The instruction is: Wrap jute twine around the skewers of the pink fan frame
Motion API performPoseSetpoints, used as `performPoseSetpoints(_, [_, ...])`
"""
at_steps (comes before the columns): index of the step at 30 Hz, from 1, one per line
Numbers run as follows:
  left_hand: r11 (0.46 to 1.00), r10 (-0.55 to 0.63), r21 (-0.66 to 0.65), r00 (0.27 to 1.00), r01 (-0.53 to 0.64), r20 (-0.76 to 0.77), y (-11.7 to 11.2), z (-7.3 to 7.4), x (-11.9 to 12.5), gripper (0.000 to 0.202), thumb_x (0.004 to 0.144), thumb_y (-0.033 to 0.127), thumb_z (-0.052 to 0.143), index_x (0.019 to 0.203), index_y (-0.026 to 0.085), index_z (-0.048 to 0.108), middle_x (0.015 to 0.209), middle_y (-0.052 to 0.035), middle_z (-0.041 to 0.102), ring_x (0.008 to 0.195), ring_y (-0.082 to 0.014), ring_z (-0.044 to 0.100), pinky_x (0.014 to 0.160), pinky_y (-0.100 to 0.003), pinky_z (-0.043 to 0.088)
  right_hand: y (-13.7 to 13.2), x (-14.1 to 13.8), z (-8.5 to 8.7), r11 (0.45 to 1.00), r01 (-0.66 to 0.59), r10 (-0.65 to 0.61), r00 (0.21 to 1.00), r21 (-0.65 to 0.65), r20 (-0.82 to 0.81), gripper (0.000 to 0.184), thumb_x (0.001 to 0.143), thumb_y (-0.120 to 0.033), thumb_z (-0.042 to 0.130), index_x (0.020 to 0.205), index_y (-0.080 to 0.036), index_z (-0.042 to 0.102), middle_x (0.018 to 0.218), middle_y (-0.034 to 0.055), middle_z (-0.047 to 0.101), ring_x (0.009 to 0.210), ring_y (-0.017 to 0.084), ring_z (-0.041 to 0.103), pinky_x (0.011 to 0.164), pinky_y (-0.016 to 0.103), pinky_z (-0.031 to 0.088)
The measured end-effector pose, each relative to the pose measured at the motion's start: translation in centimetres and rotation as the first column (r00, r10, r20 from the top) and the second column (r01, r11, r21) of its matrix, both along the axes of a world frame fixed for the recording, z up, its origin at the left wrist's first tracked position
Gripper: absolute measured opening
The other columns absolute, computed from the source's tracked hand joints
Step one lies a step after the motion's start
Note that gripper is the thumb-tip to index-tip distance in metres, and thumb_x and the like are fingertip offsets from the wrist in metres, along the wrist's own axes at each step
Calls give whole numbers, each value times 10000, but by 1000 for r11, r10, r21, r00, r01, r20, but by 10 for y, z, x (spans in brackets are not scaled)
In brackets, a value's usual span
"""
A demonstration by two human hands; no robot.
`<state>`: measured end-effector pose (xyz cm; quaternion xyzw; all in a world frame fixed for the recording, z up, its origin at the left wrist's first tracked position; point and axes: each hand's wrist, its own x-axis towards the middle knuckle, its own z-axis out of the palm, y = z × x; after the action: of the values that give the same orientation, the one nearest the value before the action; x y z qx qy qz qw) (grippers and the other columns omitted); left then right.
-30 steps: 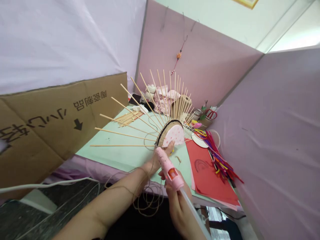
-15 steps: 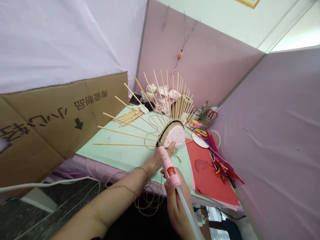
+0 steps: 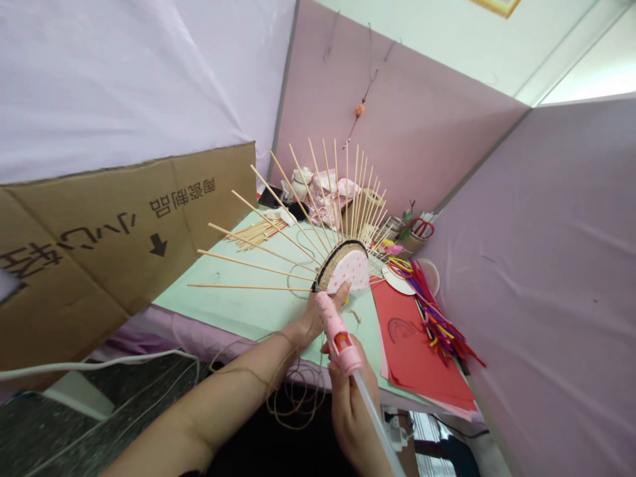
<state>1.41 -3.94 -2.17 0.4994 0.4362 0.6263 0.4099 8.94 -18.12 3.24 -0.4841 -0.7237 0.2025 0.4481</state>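
Note:
My left hand (image 3: 314,314) grips the lower edge of a half-round craft piece (image 3: 350,270), its thumb on the pink spotted face. Tan twine and a black band edge the curve, and thin wooden sticks (image 3: 258,260) fan outward from it. Wrapped around a pink glue gun (image 3: 334,326), my right hand (image 3: 352,397) holds its nozzle close to the piece's lower left corner. A clear glue stick (image 3: 373,412) sticks out of the gun's back. Loose twine (image 3: 298,397) loops over my left forearm and hangs below the table edge. The nozzle tip's contact is hard to see.
A bundle of sticks (image 3: 254,234) lies on the pale green table (image 3: 238,301). Red paper (image 3: 417,351) and colourful pipe cleaners (image 3: 437,318) lie to the right. A cardboard sheet (image 3: 124,245) stands at left. Red-handled scissors (image 3: 423,228) and pink cloth (image 3: 328,199) are behind.
Almost nothing differs. The view has shifted slightly, and the fan of sticks sits a touch further right; both hands keep their holds.

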Motion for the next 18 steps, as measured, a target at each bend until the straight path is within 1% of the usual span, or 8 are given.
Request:
performPoseSetpoints(4, [1000,-15,-1,1000,15,-23,-1,0,-1,276,822,417,621,1002,233,722,1214,-66,683,1373,-275,422,1217,-452,159,1,2,-1,1000,-16,16,1000,7,7,273,983,-413,378,1052,-235,573,898,44,638,791,197,607,690,305,490])
performPoseSetpoints(7, [999,-4,38,999,5,-43,-1,-1,0,280,820,411,623,1015,233,714,1225,-61,679,1379,-284,410,1213,-449,168,3,1,-2,1000,-8,8,1000,7,2,265,982,-407,384,1047,-234,573,899,43,637,785,194,603,682,299,486])
performPoseSetpoints(9, [999,0,35,998,2,-57,-1,-1,0,283,832,418,606,1019,233,712,1225,-64,679,1377,-288,412,1211,-453,173,3,1,-2,1000,-11,11,1000,10,4,259,982,-405,385,1036,-234,572,887,40,634,771,191,603,669,294,485])
performPoseSetpoints(12, [1000,2,22,997,0,-82,-2,3,-1,278,851,420,578,1005,232,715,1213,-71,685,1365,-293,429,1210,-469,176,1,1,-1,1000,-6,5,1000,28,14,240,979,-398,392,1036,-241,564,879,36,629,761,191,602,650,290,485])
performPoseSetpoints(15, [1000,1,26,996,1,-85,-4,7,-3,259,840,410,599,984,233,720,1186,-73,697,1352,-293,446,1211,-474,177,-2,1,1,999,-5,4,1000,37,30,226,981,-391,389,1036,-248,555,860,30,617,743,186,594,635,284,483])
performPoseSetpoints(18, [1000,-7,8,999,8,-37,-5,10,-3,248,804,413,651,963,237,723,1153,-75,709,1338,-285,466,1216,-469,174,-3,1,1,999,-13,12,999,31,37,223,985,-383,384,1038,-244,549,848,27,612,732,182,591,641,285,482])
